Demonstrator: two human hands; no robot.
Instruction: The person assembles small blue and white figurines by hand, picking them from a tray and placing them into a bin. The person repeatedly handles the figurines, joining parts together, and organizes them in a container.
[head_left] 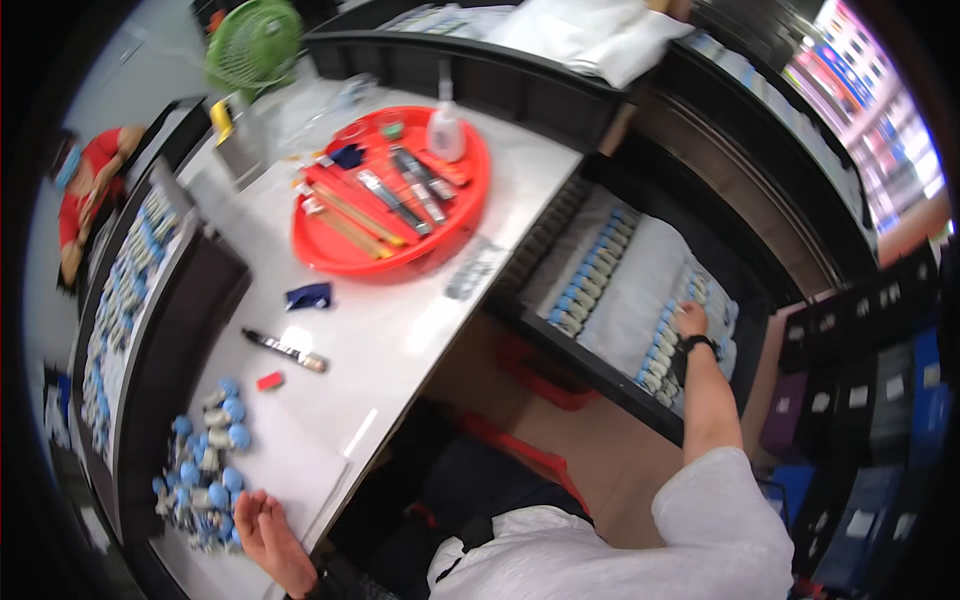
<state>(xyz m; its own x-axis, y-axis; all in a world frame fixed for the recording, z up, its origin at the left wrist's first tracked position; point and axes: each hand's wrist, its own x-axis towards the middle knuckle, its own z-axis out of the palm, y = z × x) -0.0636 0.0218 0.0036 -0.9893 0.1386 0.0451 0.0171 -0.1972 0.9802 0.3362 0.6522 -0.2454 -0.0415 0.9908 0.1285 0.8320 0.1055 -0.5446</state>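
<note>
Left hand (270,543): is showing its palm, fingers released
Figurine heap (190,474): is lying just beside it on the table (400,330)
Right hand (692,320): is reaching over the tray (610,377)'s figurine row (657,352), arm (710,405) extending; can't tell if it's grasping

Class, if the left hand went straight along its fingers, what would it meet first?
The left hand would probably meet the blue-topped pieces first, though the hand's height above the table is unclear.
</note>
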